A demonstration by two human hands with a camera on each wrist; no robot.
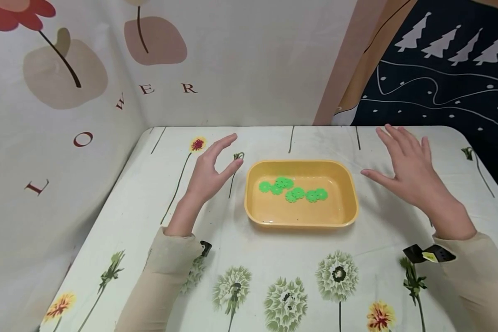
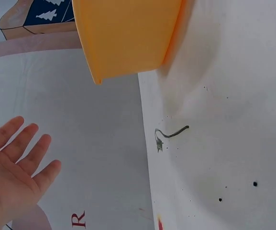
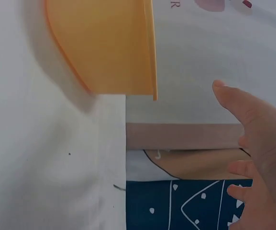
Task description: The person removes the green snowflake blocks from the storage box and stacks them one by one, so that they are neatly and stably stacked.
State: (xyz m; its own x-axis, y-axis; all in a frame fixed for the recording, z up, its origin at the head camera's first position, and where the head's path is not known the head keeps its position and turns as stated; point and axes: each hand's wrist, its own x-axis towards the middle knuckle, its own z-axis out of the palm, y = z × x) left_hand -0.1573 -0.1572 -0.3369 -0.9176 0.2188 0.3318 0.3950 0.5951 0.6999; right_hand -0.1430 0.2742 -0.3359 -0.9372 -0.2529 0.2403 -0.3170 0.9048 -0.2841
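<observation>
A glossy yellow tray (image 1: 299, 214), rectangular with rounded corners, holds flat, scalloped green discs (image 1: 297, 192) on the flower-printed surface (image 1: 290, 258), between the left hand (image 1: 209, 170) and right hand (image 1: 412, 175), both spread wide.

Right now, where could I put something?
Bare white floral cloth lies in front of the yellow rectangular tray, between beige sleeves, and behind it, toward the pale curtain. Crowded: the tray's middle, with green scalloped discs, and sides, near left hand and right hand.
</observation>
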